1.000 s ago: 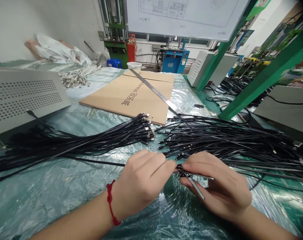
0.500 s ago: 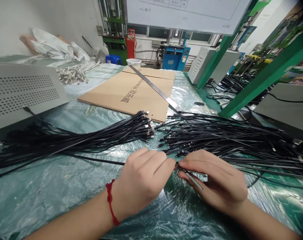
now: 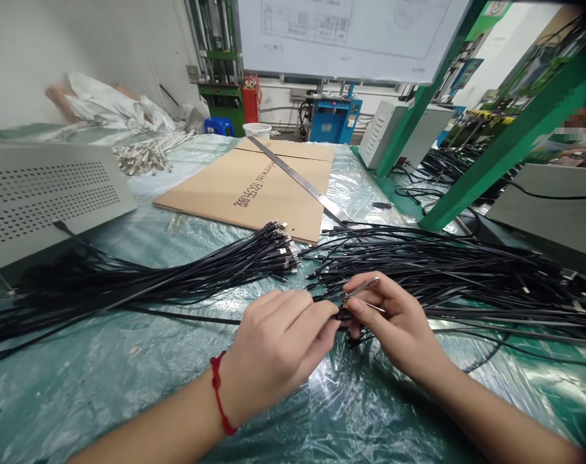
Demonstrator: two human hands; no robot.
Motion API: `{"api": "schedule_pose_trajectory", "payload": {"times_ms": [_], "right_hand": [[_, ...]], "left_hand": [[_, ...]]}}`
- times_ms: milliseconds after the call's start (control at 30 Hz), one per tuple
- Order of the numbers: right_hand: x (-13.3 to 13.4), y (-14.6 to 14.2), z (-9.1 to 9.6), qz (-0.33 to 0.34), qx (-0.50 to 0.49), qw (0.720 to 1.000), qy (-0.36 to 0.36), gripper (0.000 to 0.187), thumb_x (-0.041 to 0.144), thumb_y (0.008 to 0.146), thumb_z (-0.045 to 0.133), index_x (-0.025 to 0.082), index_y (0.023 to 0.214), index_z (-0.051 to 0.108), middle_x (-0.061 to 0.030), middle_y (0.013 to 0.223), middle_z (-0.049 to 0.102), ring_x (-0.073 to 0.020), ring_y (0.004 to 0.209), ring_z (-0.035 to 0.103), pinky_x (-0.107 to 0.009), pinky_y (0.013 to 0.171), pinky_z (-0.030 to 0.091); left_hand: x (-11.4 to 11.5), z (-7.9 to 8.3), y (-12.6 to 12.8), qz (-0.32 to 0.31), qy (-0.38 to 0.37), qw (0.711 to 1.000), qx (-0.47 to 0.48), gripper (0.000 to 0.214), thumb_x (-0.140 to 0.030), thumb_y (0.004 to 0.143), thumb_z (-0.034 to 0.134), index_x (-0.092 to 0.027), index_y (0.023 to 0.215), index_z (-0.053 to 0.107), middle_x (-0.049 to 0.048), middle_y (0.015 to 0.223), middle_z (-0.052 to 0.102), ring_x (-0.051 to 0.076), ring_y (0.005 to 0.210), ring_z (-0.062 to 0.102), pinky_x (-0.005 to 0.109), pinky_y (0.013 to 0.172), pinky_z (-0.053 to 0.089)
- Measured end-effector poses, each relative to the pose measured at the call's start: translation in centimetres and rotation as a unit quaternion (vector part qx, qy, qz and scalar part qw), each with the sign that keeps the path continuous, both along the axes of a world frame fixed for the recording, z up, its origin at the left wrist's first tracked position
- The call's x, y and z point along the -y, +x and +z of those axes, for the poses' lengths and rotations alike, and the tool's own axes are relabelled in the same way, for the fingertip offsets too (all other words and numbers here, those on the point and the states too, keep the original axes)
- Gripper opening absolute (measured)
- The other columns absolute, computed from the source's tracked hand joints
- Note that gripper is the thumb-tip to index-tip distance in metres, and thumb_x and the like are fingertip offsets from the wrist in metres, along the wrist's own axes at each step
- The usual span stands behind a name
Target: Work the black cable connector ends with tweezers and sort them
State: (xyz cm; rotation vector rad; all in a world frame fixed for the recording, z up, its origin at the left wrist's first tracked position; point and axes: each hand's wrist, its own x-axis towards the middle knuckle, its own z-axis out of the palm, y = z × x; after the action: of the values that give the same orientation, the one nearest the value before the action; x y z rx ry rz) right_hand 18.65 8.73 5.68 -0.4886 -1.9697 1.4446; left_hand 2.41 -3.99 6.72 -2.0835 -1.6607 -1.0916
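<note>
My left hand (image 3: 278, 345), with a red string on the wrist, is closed in a pinch on the end of a single black cable (image 3: 187, 316) that runs off to the left. My right hand (image 3: 394, 319) is closed on metal tweezers (image 3: 363, 289), their tips at the cable's connector between both hands. A bundle of black cables (image 3: 177, 277) lies to the left, its connectors pointing right. A looser pile of black cables (image 3: 467, 277) spreads to the right, just behind my right hand.
The bench is covered in clear plastic film (image 3: 104, 386). A flat cardboard sheet (image 3: 254, 187) with a long steel ruler (image 3: 297, 180) lies behind. A grey perforated metal box (image 3: 46, 193) stands at the left, green frame posts (image 3: 505, 142) at the right.
My right hand has turned and risen slightly, swinging the tweezers from pointing down-right to pointing up-right. My left hand has kept its pinch on the cable.
</note>
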Motion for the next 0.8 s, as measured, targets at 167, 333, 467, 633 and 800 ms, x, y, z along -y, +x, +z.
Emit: {"api": "schedule_pose_trajectory", "payload": {"times_ms": [167,333,467,633,800], "right_hand": [[0.1,0.2,-0.5,-0.081,-0.020,0.991,0.104,0.017,0.030,0.089,0.072,0.022,0.102,0.066,-0.0012,0.079,0.071,-0.0112,0.064,0.070,-0.017,0.055,0.057],[-0.1,0.7,-1.0,-0.124,-0.038,0.962,0.238,0.016,0.029,0.088,0.074,0.023,0.102,0.069,-0.0038,0.090,0.075,-0.0134,0.073,0.074,-0.019,0.064,0.061],[0.0,0.9,-1.1,-0.138,-0.033,0.953,0.266,0.016,0.029,0.088,0.073,0.025,0.103,0.068,-0.0033,0.089,0.075,-0.0139,0.073,0.075,-0.020,0.066,0.062],[-1.4,1.3,-0.1,-0.183,-0.048,0.963,0.190,0.018,0.028,0.085,0.076,0.025,0.102,0.071,-0.0043,0.088,0.074,-0.0134,0.071,0.072,-0.021,0.060,0.060],[-9.1,4.0,2.5,-0.355,-0.202,0.910,0.067,0.023,0.028,0.076,0.084,0.018,0.092,0.071,-0.0017,0.073,0.065,-0.0089,0.056,0.062,-0.028,0.057,0.055]], "left_hand": [[-0.3,-0.3,-0.1,0.003,-0.004,0.999,0.038,0.010,-0.016,0.093,0.060,-0.017,0.102,0.066,-0.0004,0.078,0.061,0.016,0.069,0.057,0.031,0.063,0.043],[-0.5,-0.3,-0.1,0.000,0.006,0.998,0.055,0.011,-0.015,0.092,0.062,-0.018,0.102,0.065,-0.0003,0.080,0.064,0.016,0.070,0.060,0.031,0.064,0.045],[-0.5,-0.5,-0.2,0.004,0.007,0.999,0.048,0.008,-0.017,0.093,0.062,-0.019,0.100,0.065,-0.0006,0.079,0.064,0.015,0.070,0.060,0.030,0.065,0.044],[-1.1,-1.1,-1.7,0.045,-0.054,0.997,-0.018,0.009,-0.022,0.097,0.055,-0.022,0.099,0.064,-0.0019,0.080,0.064,0.015,0.073,0.061,0.030,0.067,0.044],[-2.4,-1.5,-4.9,0.147,-0.139,0.978,-0.060,0.011,-0.021,0.097,0.054,-0.021,0.098,0.065,0.0012,0.089,0.069,0.019,0.081,0.065,0.032,0.071,0.046]]}}
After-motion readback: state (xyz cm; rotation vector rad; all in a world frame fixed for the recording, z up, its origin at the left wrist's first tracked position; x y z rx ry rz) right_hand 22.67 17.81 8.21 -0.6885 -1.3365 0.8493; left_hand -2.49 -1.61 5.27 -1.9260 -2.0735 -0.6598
